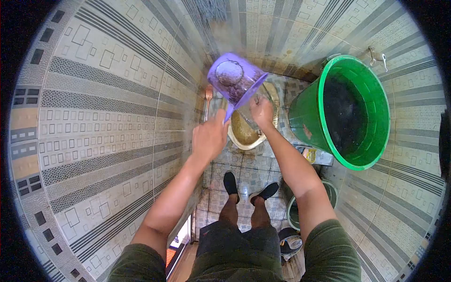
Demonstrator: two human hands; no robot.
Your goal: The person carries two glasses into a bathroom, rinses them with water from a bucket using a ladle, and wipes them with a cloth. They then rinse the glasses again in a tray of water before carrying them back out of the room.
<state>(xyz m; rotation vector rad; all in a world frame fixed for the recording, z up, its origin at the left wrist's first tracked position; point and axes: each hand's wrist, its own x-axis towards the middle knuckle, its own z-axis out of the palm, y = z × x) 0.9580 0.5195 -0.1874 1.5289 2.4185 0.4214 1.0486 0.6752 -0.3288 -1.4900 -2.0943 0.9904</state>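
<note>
My left hand [209, 137] is wrapped round the handle of a purple water dipper [231, 75]. The dipper is raised and tilted, its round, dirt-stained base facing up and its mouth turned down to the right. Close to its rim, my right hand [261, 112] is closed; clear streaks, apparently water, show beside it, and what its fingers hold is hidden. Below both hands lies a yellowish squat toilet [244, 146] set in the floor, with brownish staining in its bowl.
A large green bucket [322, 108] with dark water stands at the right, under a wall tap [374, 58]. A brush [208, 96] is by the left wall. A smaller bucket [292, 214] and a dark container [291, 243] sit near my right leg. Tiled walls [108, 113] close in on both sides.
</note>
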